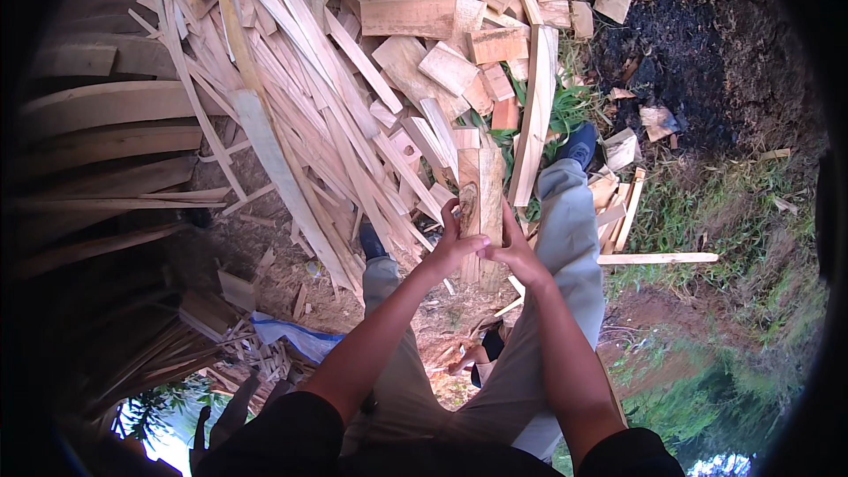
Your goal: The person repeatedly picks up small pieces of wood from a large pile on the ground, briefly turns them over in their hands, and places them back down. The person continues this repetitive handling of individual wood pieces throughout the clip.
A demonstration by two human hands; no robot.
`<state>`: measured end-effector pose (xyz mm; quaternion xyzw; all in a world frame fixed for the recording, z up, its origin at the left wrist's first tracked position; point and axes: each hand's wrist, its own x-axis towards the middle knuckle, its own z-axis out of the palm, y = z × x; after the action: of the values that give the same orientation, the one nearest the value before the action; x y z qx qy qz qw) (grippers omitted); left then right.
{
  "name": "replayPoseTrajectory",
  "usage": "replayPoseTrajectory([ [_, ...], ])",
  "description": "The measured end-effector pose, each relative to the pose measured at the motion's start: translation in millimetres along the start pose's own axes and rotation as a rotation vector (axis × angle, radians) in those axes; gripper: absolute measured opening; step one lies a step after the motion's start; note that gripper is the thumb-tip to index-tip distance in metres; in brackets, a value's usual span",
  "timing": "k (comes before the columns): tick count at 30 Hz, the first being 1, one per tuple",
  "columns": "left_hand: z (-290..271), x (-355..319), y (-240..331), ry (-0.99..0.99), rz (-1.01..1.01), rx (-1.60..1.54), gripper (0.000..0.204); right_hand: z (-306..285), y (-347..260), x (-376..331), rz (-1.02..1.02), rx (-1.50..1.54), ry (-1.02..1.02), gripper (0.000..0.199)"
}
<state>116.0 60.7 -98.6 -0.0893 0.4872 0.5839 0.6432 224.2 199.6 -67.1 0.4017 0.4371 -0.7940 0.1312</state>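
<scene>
The left hand and right hand clasp a bundle of short sawn wooden blocks from opposite sides, the left fingers curled round the left edge, the right ones pressed along the right edge, and the two thumbs meeting across the near face. Most fingertips are hidden behind the wood, and how many blocks are in the grip cannot be told. The bundle is in front of the person, between the lower legs, its long axis running away from the body, the far end pointing toward a heap of chunky wood offcuts. Its lower end blends into the wood and soil behind, so whether it touches the ground is unclear. Grey trousers flank it; the left shoe is partly covered by the trouser leg. Between the thighs, a small dark-and-light shape is hard to make out. Bare brown earth lies underneath, with long thin wood strips piled to the left and grass to the right, beyond which is a blackened patch. Stacked boards at far left sink into shadow, cut off by the fisheye rim.
</scene>
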Motion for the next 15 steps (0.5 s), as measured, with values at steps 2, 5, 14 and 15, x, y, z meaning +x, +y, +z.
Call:
replayPoseTrajectory([
  [2,-0.3,1.3,-7.3,0.029,0.036,0.063,0.096,-5.4,13.9,2.9,0.030,0.025,-0.032,0.121],
  [5,-6.1,-3.0,-15.7,0.030,-0.051,0.057,0.110,-7.5,24.8,6.2,0.124,0.057,-0.059,0.122],
  [14,-67.7,-9.6,-42.2,0.241,-0.101,-0.069,0.103,-15.7,13.8,71.0,0.224,0.143,0.204,0.124],
  [15,-78.8,-12.4,-46.5,0.257,-0.104,-0.097,0.103,-16.4,6.7,84.7,0.138,0.118,0.267,0.122],
])
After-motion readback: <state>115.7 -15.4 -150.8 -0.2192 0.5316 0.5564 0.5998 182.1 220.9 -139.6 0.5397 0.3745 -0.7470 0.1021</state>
